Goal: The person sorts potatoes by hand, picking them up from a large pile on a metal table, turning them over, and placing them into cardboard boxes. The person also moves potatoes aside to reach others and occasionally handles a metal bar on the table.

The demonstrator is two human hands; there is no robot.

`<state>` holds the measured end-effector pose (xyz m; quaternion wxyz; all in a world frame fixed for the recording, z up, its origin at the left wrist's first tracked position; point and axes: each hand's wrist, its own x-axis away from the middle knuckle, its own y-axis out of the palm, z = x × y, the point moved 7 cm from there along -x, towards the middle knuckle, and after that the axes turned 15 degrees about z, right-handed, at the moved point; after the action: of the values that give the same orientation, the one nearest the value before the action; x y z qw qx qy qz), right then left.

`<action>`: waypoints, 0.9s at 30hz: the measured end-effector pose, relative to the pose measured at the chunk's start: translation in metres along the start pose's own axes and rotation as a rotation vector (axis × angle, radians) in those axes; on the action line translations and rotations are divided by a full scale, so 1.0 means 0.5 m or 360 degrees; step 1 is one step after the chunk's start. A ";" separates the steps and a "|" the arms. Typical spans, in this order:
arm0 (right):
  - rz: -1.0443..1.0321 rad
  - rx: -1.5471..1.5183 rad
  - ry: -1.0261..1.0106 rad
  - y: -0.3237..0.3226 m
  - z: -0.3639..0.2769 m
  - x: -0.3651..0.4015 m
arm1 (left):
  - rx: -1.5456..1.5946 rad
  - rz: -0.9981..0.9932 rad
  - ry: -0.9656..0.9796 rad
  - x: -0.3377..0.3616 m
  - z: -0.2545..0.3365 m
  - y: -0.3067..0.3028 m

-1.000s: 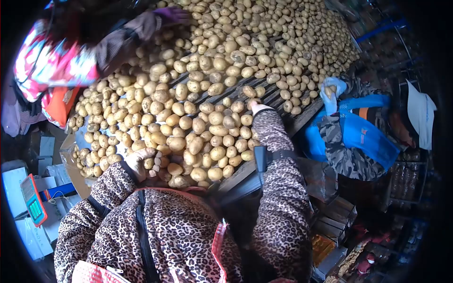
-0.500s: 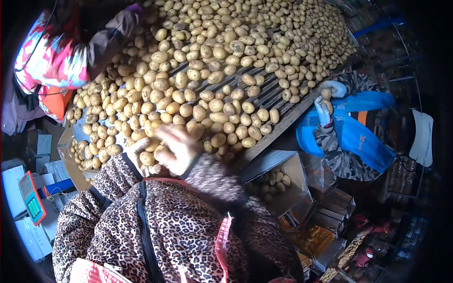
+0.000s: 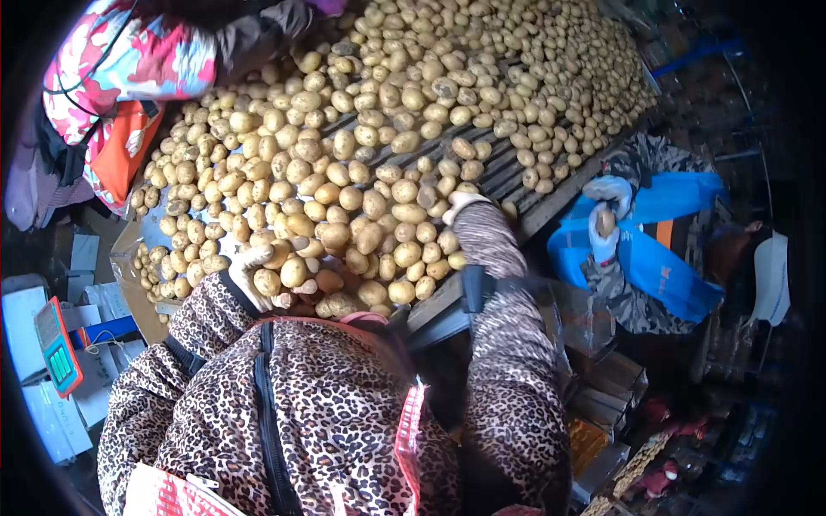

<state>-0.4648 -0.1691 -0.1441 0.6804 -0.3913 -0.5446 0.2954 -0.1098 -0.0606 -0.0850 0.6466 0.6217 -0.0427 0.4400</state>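
Note:
Potatoes (image 3: 374, 204) cover a sloping slatted table in front of me. My left hand (image 3: 247, 273), in a pale glove, is at the near edge of the heap. Its fingers curl around a potato (image 3: 267, 281), with another potato (image 3: 293, 273) right beside it. My right arm stretches forward over the table's right side. My right hand (image 3: 465, 203) reaches down among the potatoes near the bare slats; its fingers are mostly hidden, so its grip does not show.
At the right, a person in camouflage sleeves and white gloves (image 3: 605, 245) holds a potato above a blue apron (image 3: 671, 267). Another person's arm (image 3: 267, 34) reaches over the heap at upper left. An orange-framed scale (image 3: 58, 348) and white boxes (image 3: 56, 426) are at left.
My right hand has moved from beside my left hand, forward and right to the potatoes by the slats. My left hand stays near the same place with a potato.

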 end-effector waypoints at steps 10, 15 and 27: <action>0.0435 -0.0021 -0.0080 0.059 -0.111 0.112 | 0.0325 0.0261 0.0085 0.029 0.014 -0.060; 0.0386 -0.0312 -0.0385 0.044 -0.125 0.104 | 0.0558 -0.0012 -0.0238 0.039 0.013 -0.042; 0.0610 -0.2011 -0.1057 -0.004 -0.539 0.323 | 0.0837 -0.0483 -0.0020 0.009 -0.003 -0.181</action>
<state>-0.1651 -0.0929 -0.0872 0.0613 -0.6867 -0.7103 0.1421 -0.0515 -0.0427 -0.1522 0.5217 0.7697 0.1621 0.3303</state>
